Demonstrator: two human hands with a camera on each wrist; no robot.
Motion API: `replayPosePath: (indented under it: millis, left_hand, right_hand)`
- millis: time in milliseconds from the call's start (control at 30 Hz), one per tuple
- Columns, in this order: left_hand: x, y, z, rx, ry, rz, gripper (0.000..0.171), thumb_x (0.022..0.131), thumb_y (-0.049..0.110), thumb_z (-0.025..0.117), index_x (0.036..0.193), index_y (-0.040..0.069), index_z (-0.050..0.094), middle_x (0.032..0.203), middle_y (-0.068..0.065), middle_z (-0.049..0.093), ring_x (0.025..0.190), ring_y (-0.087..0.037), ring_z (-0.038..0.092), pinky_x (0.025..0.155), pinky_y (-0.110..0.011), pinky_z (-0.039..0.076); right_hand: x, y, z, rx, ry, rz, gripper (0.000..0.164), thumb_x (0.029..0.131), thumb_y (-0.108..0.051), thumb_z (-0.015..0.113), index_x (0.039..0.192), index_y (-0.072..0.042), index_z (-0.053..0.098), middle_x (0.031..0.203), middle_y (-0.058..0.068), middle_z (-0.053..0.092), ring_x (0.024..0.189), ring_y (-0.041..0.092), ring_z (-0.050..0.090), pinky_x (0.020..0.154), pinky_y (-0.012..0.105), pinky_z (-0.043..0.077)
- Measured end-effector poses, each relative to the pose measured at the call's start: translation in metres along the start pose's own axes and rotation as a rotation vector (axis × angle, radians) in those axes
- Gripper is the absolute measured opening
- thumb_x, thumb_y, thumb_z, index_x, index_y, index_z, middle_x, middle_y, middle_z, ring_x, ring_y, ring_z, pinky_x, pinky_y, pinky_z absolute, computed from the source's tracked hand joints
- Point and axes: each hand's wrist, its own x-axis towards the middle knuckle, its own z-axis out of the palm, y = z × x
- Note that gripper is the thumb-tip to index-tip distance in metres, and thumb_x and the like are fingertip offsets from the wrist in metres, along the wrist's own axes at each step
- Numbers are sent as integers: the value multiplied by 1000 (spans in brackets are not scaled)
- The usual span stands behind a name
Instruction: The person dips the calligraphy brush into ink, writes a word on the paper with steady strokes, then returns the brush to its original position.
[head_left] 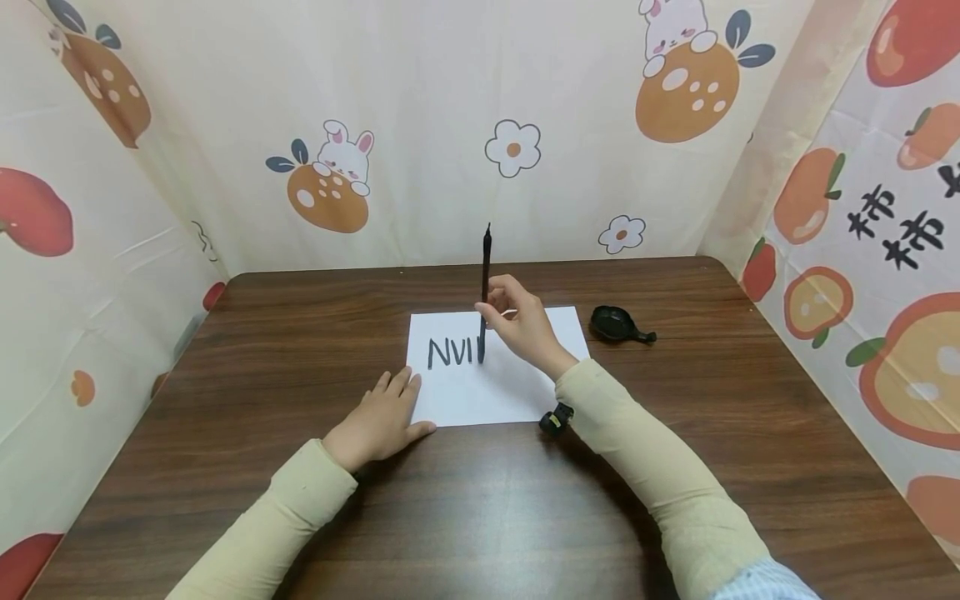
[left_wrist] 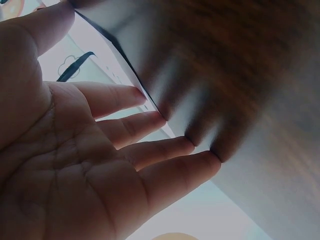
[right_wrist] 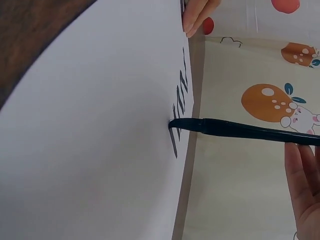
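My right hand (head_left: 521,325) pinches a black writing brush (head_left: 487,258) and holds it nearly upright. In the right wrist view the brush's dark tip (right_wrist: 174,123) touches the white paper (right_wrist: 95,135) at a black stroke. A row of black painted strokes (head_left: 448,352), reading like "NVI" with one more stroke beside the brush, runs across the upper left half of the sheet. My left hand (head_left: 381,421) rests with spread fingers at the paper's left edge. The left wrist view shows its fingers (left_wrist: 170,182) extended, fingertips down on the sheet's edge and the table.
To the right of the paper lies a small black dish with a short handle (head_left: 617,323). The brown wooden table (head_left: 300,333) has fabric curtains (head_left: 442,100) behind it and on both sides, printed with fruit, rabbits and flowers. A black strapped device (head_left: 557,419) sits under my right wrist.
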Motion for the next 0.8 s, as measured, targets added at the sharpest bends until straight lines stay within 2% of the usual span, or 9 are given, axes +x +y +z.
replayPosePath:
  millis: [267, 433, 600, 800]
  left_hand:
    - [0, -1, 0, -11, -9, -4, 79, 96, 46, 58, 150, -5, 31, 158, -28, 25, 142, -55, 25, 106, -69, 33]
    - [0, -1, 0, -6, -6, 3, 79, 96, 46, 58, 150, -5, 31, 158, -28, 25, 141, -55, 26, 105, -69, 33]
    - [-1, -1, 0, -13, -8, 8, 78, 97, 45, 56, 150, -6, 30, 158, -28, 24, 142, -55, 25, 106, -70, 33]
    - [-3, -1, 1, -12, 8, 12, 70, 100, 38, 53, 150, -6, 31, 157, -29, 25, 141, -56, 25, 105, -70, 33]
  right_hand:
    - [-2, -1, -1, -6, 4, -36, 26, 94, -14, 66, 117, -8, 54, 90, 10, 66, 78, 20, 67, 67, 32, 56]
    - [3, 1, -5, 18, 38, -57, 24, 95, -14, 64, 116, -8, 54, 90, 10, 67, 75, 19, 66, 65, 28, 54]
    - [10, 3, -11, 52, 75, -35, 23, 96, -16, 64, 116, -9, 55, 92, 10, 66, 73, 20, 65, 64, 26, 52]
    - [18, 5, -15, 69, 97, 26, 26, 97, -21, 62, 119, -8, 56, 96, 11, 64, 79, 20, 63, 66, 27, 51]
